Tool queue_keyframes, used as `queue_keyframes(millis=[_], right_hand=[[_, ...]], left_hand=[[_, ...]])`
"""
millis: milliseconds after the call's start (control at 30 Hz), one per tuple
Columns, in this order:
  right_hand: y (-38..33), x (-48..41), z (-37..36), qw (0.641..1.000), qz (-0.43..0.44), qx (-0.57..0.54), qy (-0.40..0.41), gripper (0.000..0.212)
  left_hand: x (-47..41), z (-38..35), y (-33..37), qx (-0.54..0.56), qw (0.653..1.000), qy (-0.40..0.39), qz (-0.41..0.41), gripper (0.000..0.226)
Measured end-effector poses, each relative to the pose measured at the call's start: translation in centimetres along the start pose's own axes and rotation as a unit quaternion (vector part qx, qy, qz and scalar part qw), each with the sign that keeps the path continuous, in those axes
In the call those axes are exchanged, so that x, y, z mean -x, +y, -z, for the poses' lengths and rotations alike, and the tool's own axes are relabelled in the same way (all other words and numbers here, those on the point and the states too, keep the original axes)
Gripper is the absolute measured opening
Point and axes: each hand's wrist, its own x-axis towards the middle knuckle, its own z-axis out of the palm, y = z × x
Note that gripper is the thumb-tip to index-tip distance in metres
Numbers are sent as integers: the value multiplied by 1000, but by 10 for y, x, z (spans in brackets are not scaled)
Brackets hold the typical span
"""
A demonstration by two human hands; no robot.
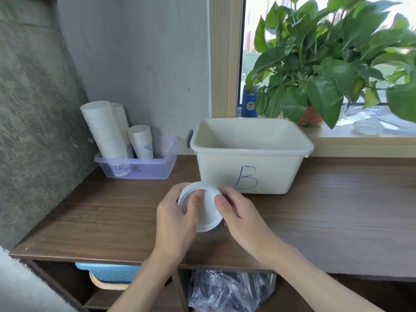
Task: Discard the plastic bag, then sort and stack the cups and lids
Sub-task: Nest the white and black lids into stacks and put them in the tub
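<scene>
Both my hands hold a short stack of white plastic lids (pixel 206 212) above the wooden table, just in front of the cream bin marked "B" (pixel 249 154). My left hand (pixel 176 219) grips the stack from the left with its thumb across the top lid. My right hand (pixel 238 212) pinches the right rim with thumb on top. Three stacks of white paper cups (pixel 108 129) stand in a clear tray (pixel 144 167) at the back left. A crumpled clear plastic bag (pixel 229 289) lies in the compartment under the table.
The wooden table (pixel 337 210) runs along a grey wall and a window sill. A leafy potted plant (pixel 326 64) and a blue carton (pixel 249 104) stand on the sill, with clear plastic items (pixel 369 127) at its right. A blue basket (pixel 108 272) sits under the table.
</scene>
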Motion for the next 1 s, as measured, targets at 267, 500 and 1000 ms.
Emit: queue_keyframes(millis=[267, 500, 1000], right_hand=[[-48, -75, 76, 989, 104, 83, 69, 16], [-13, -156, 136, 974, -26, 224, 14, 15], [41, -193, 150, 899, -176, 375, -140, 69]], left_hand=[[-91, 4, 35, -91, 992, -81, -37, 23], [-113, -8, 23, -119, 986, -117, -8, 12], [-129, -15, 19, -80, 988, -132, -31, 35]])
